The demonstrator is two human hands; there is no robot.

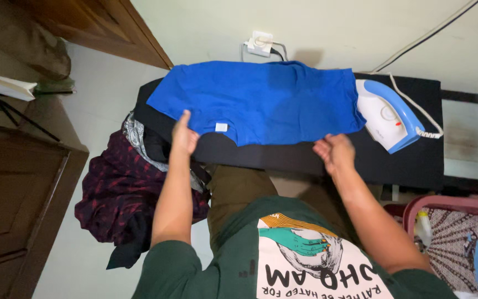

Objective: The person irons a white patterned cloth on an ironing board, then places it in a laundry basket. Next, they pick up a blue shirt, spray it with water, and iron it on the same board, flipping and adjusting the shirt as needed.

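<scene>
Pale walls and a light floor are surrounding a black ironing board [305, 158] that is stretching across the middle of the frame. On it, a blue T-shirt [261, 99] is lying spread flat, centre top. Its near edge is being pinched at lower left by the left hand [185, 134], fingers closed on the cloth, while the right hand [334, 150] is gripping the hem at lower right. Beside the shirt, right of centre, a white and blue iron [388, 114] is resting. Dark clothes [123, 188] are hanging at left; a pink laundry basket [449, 232] is sitting at lower right.
</scene>
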